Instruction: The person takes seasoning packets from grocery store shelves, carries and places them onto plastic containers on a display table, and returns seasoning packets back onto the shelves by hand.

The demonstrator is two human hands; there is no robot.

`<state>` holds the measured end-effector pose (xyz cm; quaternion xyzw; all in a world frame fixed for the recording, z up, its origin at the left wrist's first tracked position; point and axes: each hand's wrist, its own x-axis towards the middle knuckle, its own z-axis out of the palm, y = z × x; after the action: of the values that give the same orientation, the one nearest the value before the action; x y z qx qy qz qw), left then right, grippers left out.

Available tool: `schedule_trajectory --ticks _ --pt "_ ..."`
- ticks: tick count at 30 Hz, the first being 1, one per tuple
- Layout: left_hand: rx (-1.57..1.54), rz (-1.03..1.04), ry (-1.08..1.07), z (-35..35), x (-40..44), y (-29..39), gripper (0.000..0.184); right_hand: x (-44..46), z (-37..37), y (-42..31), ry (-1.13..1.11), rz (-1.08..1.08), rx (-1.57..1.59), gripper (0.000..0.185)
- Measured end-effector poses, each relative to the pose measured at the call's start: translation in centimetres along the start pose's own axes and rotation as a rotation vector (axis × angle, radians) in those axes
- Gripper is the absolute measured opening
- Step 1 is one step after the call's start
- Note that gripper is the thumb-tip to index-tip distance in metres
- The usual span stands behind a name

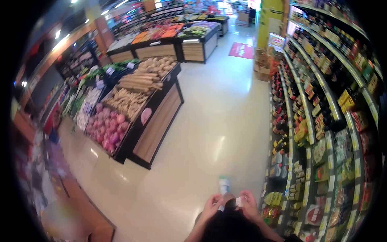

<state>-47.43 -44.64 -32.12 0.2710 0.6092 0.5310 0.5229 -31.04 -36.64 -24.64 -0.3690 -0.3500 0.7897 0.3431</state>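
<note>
Here, the right hand point(250, 205) pinches a small white thing point(239, 201) — it sits at the fingertips, facing the left hand point(211, 206). That one curls — I cannot tell if it grips anything. Farther off, round pink food point(107, 127) fills the near corner of the stand point(155, 135).

wood-sided stand point(157, 125): pink round produce point(107, 127), ginger point(125, 101), long roots point(139, 82), potatoes point(157, 66). shelves point(356, 76): bottles point(330, 64), packets point(320, 152).

White glare on the floor point(205, 121) (fisheye edges black), lower-left blur.
</note>
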Motion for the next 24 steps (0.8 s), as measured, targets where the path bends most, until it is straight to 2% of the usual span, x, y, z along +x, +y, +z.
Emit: schedule_trajectory --ticks 3,7,12,16,18,19,21,22,24 --pt "-0.03 0.014 0.101 -1.3 -1.0 -1.3 0.033 0.7 -0.4 1.4 -0.078 0.049 -0.219 0.024" --pt "-0.162 0.061 0.181 -3.4 -1.3 -2.0 0.031 0.8 2.7 -0.5 -0.144 0.109 -0.443 0.02" --pt "-0.154 0.09 0.304 -8.1 -2.3 -2.1 0.034 4.3 4.5 2.5 -0.186 0.257 -0.24 0.025" --pt "-0.124 0.152 0.422 -13.6 -2.6 -0.4 0.035 8.4 8.4 6.9 -0.305 0.254 -0.238 0.028" --pt "-0.112 0.162 0.516 -16.5 -2.8 -0.6 0.035 9.5 11.5 8.3 -0.426 0.11 -0.525 0.032" --pt "-0.12 0.152 0.551 -18.0 -3.1 -0.4 0.035 10.0 13.2 8.8 -0.455 0.134 -0.531 0.032" --pt "-0.079 0.179 0.665 -20.9 -3.3 0.1 0.035 11.6 16.6 9.9 -0.529 0.176 -0.303 0.04" --pt "-0.11 0.217 0.672 -22.3 -3.5 0.1 0.036 12.4 17.7 10.6 -0.557 0.193 -0.31 0.048" --pt "-0.124 0.204 0.74 -24.5 -3.7 -0.1 0.037 14.2 20.3 12.1 -0.62 0.21 -0.358 0.047"
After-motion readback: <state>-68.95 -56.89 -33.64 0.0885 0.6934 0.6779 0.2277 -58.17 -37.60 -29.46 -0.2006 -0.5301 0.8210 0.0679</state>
